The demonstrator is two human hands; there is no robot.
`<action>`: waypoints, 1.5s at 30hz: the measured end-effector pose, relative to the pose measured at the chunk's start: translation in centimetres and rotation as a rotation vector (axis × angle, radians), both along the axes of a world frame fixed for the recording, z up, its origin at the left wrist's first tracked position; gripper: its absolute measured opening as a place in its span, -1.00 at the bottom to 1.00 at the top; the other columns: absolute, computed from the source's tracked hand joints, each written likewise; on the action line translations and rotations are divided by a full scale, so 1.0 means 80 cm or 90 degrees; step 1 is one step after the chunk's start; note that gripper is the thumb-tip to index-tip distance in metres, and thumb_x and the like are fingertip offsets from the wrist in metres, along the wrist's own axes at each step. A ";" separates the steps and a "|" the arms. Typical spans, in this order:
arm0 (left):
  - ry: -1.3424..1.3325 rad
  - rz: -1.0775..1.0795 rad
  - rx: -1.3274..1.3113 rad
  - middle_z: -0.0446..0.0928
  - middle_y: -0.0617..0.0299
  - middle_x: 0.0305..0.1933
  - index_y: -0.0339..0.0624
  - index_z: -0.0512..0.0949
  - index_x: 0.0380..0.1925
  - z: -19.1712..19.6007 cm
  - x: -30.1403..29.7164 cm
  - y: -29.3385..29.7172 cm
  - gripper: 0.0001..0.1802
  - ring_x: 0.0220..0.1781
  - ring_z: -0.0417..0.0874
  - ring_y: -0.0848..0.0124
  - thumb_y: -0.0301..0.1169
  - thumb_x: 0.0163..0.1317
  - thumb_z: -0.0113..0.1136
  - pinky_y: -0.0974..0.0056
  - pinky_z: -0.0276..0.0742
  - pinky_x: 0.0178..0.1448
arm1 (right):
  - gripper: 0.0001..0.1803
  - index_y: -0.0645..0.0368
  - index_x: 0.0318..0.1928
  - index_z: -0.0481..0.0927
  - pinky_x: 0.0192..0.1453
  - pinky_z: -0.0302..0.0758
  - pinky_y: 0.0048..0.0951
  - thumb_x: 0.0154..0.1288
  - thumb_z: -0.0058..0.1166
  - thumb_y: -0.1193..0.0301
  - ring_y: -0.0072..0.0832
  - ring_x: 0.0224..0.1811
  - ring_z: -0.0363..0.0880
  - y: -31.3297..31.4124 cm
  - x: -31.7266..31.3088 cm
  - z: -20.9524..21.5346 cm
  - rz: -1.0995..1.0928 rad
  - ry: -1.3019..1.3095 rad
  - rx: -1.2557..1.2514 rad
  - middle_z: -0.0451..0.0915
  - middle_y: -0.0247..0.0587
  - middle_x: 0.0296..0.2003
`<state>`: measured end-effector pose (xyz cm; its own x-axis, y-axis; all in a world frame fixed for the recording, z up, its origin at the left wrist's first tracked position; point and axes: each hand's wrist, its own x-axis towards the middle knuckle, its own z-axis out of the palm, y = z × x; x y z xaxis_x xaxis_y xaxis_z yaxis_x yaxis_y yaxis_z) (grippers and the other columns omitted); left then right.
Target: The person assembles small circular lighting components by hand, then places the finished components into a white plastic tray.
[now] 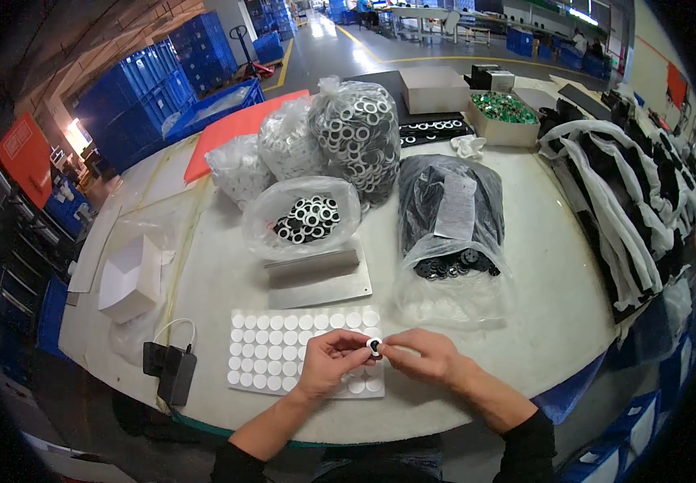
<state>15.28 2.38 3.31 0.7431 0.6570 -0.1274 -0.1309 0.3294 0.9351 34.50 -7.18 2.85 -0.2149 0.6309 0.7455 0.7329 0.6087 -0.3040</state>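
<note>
Both of my hands meet over the right part of a white sheet of round white stickers (271, 352). Between their fingertips is a small black-and-white ring (374, 346). My left hand (333, 360) pinches its left side, and my right hand (424, 354) grips it from the right. Part of the ring is hidden by the fingers. Beyond the sheet lies a bent metal plate (324, 282). An open plastic bag (259, 221) behind it holds many similar black and white rings (313, 216).
A grey plastic bag (452, 193) of black round parts lies to the right. Tied clear bags (356, 137) stand at the back. At left are a white box (132, 278) and a black adapter (177, 377). Black-and-white material (605, 201) is piled at far right, near a box of green pieces (505, 109).
</note>
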 end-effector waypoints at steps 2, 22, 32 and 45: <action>-0.005 0.020 0.024 0.59 0.04 -0.18 -0.42 0.53 -0.16 -0.002 0.001 -0.001 -0.79 -0.18 0.66 0.35 -0.66 0.18 0.14 0.30 0.64 -0.03 | -0.70 0.18 -0.21 0.64 -0.32 0.57 -0.48 -0.05 0.25 0.60 -0.36 -0.34 0.63 0.004 -0.005 -0.006 0.005 0.109 -0.081 0.62 -0.15 -0.28; 0.049 0.042 0.108 0.61 -0.03 -0.22 -0.49 0.54 -0.18 0.007 0.000 -0.010 -0.80 -0.22 0.67 0.32 -0.67 0.18 0.13 0.34 0.66 -0.10 | -0.86 0.30 -0.26 0.66 -0.31 0.49 -0.60 0.17 0.20 0.49 -0.66 -0.39 0.56 0.001 -0.018 -0.013 0.058 0.654 -0.477 0.65 -0.25 -0.40; 0.155 0.044 0.316 0.62 0.07 -0.30 -0.47 0.57 -0.26 -0.002 -0.004 -0.013 -0.86 -0.33 0.66 0.43 -0.64 0.18 0.14 0.39 0.62 -0.17 | -0.87 0.32 -0.38 0.65 -0.32 0.54 -0.59 0.08 0.25 0.50 -0.65 -0.44 0.58 -0.004 -0.031 0.000 -0.044 0.511 -0.486 0.66 -0.24 -0.47; 0.106 -0.005 0.118 0.62 0.09 -0.32 -0.47 0.59 -0.31 0.007 0.001 -0.012 -0.88 -0.31 0.66 0.40 -0.63 0.15 0.16 0.35 0.63 -0.17 | -0.84 0.33 -0.34 0.64 -0.34 0.50 -0.64 0.08 0.25 0.49 -0.70 -0.44 0.53 0.003 -0.010 -0.001 -0.002 0.564 -0.525 0.64 -0.28 -0.48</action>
